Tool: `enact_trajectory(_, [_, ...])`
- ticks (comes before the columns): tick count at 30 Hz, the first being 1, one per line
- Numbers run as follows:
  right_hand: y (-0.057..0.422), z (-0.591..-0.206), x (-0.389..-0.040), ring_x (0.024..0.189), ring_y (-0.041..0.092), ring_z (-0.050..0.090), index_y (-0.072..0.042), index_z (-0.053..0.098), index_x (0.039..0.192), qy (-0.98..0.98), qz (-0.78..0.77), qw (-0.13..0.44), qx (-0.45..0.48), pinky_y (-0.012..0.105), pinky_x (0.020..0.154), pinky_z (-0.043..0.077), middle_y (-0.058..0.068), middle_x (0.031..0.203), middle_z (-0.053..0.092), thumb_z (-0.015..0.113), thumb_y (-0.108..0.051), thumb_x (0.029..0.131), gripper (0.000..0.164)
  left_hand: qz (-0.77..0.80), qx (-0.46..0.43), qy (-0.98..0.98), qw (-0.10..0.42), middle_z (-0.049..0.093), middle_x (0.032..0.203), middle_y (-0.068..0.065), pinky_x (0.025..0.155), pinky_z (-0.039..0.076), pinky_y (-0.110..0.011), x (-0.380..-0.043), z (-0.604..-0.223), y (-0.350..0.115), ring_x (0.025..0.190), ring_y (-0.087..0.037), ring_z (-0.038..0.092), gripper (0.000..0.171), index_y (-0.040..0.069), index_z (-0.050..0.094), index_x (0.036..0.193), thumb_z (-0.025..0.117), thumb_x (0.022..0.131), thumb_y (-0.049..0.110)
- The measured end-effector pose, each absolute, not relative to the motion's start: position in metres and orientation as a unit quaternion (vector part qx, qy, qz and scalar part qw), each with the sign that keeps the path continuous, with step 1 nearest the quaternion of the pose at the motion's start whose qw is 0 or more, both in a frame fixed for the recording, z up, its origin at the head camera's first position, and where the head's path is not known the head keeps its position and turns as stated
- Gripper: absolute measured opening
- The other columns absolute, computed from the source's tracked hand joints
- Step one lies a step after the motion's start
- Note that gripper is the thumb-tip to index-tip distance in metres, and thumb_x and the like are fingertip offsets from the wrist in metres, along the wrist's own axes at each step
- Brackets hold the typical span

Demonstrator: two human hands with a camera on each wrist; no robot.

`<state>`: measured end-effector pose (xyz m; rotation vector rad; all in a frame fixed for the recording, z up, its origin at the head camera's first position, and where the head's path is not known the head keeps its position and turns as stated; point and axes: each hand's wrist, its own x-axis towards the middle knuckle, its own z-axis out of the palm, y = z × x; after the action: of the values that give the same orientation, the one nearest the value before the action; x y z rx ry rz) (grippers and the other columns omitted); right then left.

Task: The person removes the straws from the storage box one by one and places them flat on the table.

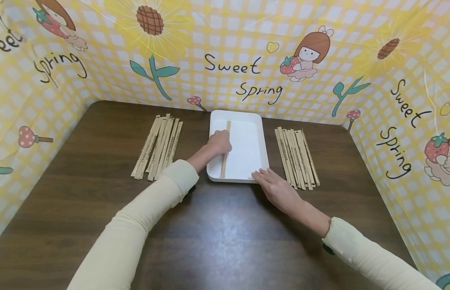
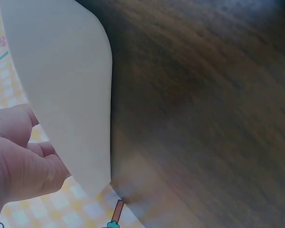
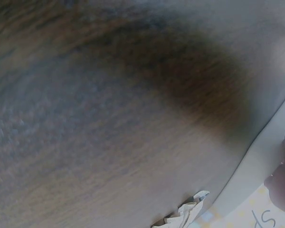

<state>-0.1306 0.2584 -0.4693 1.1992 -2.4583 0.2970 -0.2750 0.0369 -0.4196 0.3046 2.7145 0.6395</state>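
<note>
A shallow white tray (image 1: 246, 139) lies on the table, and one slim tan paper-wrapped stick (image 1: 223, 166) lies lengthwise along its left side. My left hand (image 1: 219, 141), fingers curled, pinches that stick near its middle. In the left wrist view the left hand (image 2: 19, 156) shows beyond the tray's wall (image 2: 73, 90), which hides the stick. My right hand (image 1: 277, 189) rests its fairly straight fingers on the tray's near right corner. Only dim parts of the right fingers (image 3: 282, 187) appear in the right wrist view, above the tray wall (image 3: 251, 164).
Left of the tray lies a bundle of similar paper-wrapped sticks (image 1: 161, 147) with dark print. Another such bundle (image 1: 295, 157) lies to its right, close to my right hand. A yellow checked cloth (image 1: 232, 40) rises behind and beside the dark wooden table (image 1: 217, 241).
</note>
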Motion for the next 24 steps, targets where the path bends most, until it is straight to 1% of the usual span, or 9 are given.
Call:
enact_trajectory(5, [0.258, -0.469, -0.131, 0.116, 0.037, 0.062, 0.01, 0.062, 0.127, -0.877, 0.104, 0.19, 0.429, 0.05, 0.106, 0.044, 0.024, 0.121, 0.066, 0.067, 0.012, 0.082, 0.045, 0.235, 0.102, 0.953, 0.163, 0.06, 0.075, -0.011, 0.045, 0.041, -0.022, -0.278, -0.416, 0.032, 0.054, -0.016, 0.053, 0.004, 0.002, 0.057, 0.085, 0.055, 0.088, 0.002])
enact_trajectory(8, [0.258, -0.469, -0.131, 0.116, 0.037, 0.062, 0.01, 0.062, 0.126, -0.877, 0.103, 0.19, 0.429, 0.049, 0.106, 0.044, 0.023, 0.121, 0.066, 0.068, 0.013, 0.082, 0.045, 0.245, 0.093, 0.951, 0.165, 0.061, 0.076, -0.011, 0.046, 0.042, -0.022, -0.279, -0.411, 0.028, 0.055, -0.017, 0.054, 0.001, 0.002, 0.055, 0.087, 0.056, 0.087, 0.003])
enact_trajectory(13, [0.258, -0.469, -0.132, 0.116, 0.037, 0.062, 0.01, 0.062, 0.126, -0.876, 0.104, 0.192, 0.43, 0.049, 0.106, 0.044, 0.023, 0.12, 0.067, 0.067, 0.013, 0.082, 0.044, 0.267, 0.084, 0.946, 0.166, 0.061, 0.077, -0.01, 0.051, 0.048, -0.022, -0.278, -0.4, 0.018, 0.059, -0.017, 0.06, 0.007, 0.0, 0.055, 0.092, 0.056, 0.086, 0.002])
enact_trajectory(17, [0.258, -0.469, -0.131, 0.115, 0.037, 0.062, 0.01, 0.062, 0.126, -0.875, 0.106, 0.194, 0.43, 0.049, 0.106, 0.044, 0.024, 0.12, 0.067, 0.068, 0.013, 0.082, 0.044, 0.266, 0.087, 0.947, 0.158, 0.06, 0.071, -0.008, 0.052, 0.049, -0.023, -0.278, -0.391, 0.009, 0.063, -0.019, 0.065, 0.002, 0.002, 0.056, 0.084, 0.055, 0.086, 0.003])
enact_trajectory(19, [0.259, -0.47, -0.131, 0.115, 0.037, 0.063, 0.011, 0.062, 0.125, -0.875, 0.106, 0.195, 0.431, 0.049, 0.105, 0.045, 0.024, 0.12, 0.067, 0.068, 0.014, 0.081, 0.045, 0.264, 0.088, 0.948, 0.154, 0.059, 0.065, -0.006, 0.049, 0.047, -0.023, -0.279, -0.388, 0.004, 0.062, -0.02, 0.065, 0.009, 0.005, 0.052, 0.076, 0.054, 0.085, 0.003])
enact_trajectory(21, [0.259, -0.47, -0.131, 0.115, 0.037, 0.063, 0.011, 0.062, 0.125, -0.874, 0.107, 0.195, 0.431, 0.049, 0.105, 0.045, 0.024, 0.119, 0.067, 0.068, 0.014, 0.081, 0.045, 0.265, 0.085, 0.948, 0.153, 0.056, 0.06, -0.004, 0.045, 0.042, -0.023, -0.28, -0.385, -0.003, 0.06, -0.02, 0.063, 0.018, 0.008, 0.046, 0.069, 0.054, 0.084, 0.002])
enact_trajectory(24, [0.259, -0.471, -0.131, 0.115, 0.037, 0.063, 0.011, 0.062, 0.125, -0.875, 0.108, 0.194, 0.431, 0.049, 0.105, 0.045, 0.024, 0.12, 0.067, 0.068, 0.014, 0.081, 0.045, 0.269, 0.074, 0.948, 0.152, 0.052, 0.055, -0.003, 0.042, 0.035, -0.022, -0.282, -0.384, -0.013, 0.062, -0.024, 0.065, 0.027, 0.011, 0.039, 0.063, 0.054, 0.084, 0.001])
